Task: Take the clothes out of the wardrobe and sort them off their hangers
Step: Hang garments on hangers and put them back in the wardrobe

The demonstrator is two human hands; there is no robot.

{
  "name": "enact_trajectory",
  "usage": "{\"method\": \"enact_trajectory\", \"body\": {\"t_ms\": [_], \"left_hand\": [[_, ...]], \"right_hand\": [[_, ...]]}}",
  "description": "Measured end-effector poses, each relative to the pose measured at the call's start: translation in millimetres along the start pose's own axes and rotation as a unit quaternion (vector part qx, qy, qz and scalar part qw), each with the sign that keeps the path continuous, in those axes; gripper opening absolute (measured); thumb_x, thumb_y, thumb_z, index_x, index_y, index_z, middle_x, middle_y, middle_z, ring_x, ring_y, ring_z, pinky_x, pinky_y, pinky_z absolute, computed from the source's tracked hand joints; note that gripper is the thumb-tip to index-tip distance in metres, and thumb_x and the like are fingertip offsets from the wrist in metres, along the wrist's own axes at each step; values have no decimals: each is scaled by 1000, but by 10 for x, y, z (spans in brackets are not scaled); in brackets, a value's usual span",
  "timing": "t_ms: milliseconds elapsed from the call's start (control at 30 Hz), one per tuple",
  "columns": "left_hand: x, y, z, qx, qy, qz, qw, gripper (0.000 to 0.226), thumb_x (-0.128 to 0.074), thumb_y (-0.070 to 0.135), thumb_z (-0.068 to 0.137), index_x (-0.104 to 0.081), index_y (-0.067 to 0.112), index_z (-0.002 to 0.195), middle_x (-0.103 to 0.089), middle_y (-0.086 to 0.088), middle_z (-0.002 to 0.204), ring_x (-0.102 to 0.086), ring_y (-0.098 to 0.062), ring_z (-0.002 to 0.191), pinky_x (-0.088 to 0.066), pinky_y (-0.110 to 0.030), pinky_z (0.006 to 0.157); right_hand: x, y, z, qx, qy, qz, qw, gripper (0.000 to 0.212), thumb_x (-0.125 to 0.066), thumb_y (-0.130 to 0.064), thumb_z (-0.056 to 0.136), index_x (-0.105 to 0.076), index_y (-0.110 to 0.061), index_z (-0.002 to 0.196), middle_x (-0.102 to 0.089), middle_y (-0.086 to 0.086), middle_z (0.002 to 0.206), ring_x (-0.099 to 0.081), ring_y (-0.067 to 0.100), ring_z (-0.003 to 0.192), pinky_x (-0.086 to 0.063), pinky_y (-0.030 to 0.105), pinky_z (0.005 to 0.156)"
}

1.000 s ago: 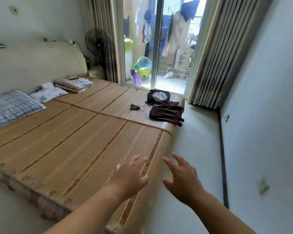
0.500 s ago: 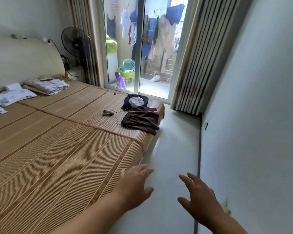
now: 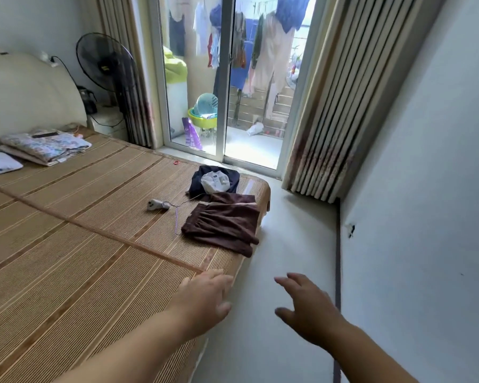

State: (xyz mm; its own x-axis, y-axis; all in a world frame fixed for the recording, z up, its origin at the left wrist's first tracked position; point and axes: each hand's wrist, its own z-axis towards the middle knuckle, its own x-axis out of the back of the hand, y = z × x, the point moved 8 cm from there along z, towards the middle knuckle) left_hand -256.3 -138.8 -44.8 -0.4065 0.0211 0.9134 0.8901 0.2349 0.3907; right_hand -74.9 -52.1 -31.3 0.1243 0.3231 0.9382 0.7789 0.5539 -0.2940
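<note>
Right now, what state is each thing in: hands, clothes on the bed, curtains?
Left hand: open, empty.
Right hand: open, empty.
Brown fabric garment: folded, flat on the woven bamboo mat.
Dark navy garment: bunched, crumpled white cloth on top.
Striped beige curtain: drawn aside.

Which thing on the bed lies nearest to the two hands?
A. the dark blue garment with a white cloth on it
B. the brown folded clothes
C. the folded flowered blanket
B: the brown folded clothes lie closest in front of the left hand and right hand. The dark blue garment lies behind them, and the flowered blanket is far off by the headboard.
</note>
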Motion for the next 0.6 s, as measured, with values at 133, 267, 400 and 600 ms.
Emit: {"method": "enact_trajectory", "body": {"t_ms": [133, 267, 400, 600], "left_hand": [[355, -206, 800, 7, 26, -16, 1000, 56, -53, 44, 87, -38, 34, 140, -38, 15, 144, -39, -5, 130, -34, -35, 109], [376, -409, 1544, 31, 27, -19, 999, 58, -53, 42, 88, -36, 32, 142, -34, 8, 149, -31, -9, 137, -29, -30, 112], [398, -630, 2328, 81, 40, -28, 996, 58, -53, 41, 88, -37, 30, 142, -33, 6, 150, -31, -10, 137, -27, -27, 110], [591, -843, 3405, 190, 80, -73, 976, 56, -52, 43, 87, -38, 33, 141, -34, 9, 148, -33, -9, 135, -31, -29, 111]], "right_hand": [[197, -61, 843, 26, 3, 16, 1000, 63, -59, -45, 86, -31, -39, 141, -20, -4, 155, -32, 19, 137, -29, 40, 111], [322, 128, 1751, 52, -7, 12, 999, 63, -60, -46, 85, -33, -39, 141, -23, -5, 154, -34, 18, 136, -31, 40, 110], [470, 302, 2757, 114, -21, -10, 993, 63, -58, -48, 85, -32, -40, 141, -31, -8, 150, -36, 16, 134, -31, 38, 109], [903, 389, 4313, 206, -65, -36, 976, 63, -59, -44, 84, -33, -39, 142, -32, -10, 149, -37, 17, 133, -35, 34, 108]]}}
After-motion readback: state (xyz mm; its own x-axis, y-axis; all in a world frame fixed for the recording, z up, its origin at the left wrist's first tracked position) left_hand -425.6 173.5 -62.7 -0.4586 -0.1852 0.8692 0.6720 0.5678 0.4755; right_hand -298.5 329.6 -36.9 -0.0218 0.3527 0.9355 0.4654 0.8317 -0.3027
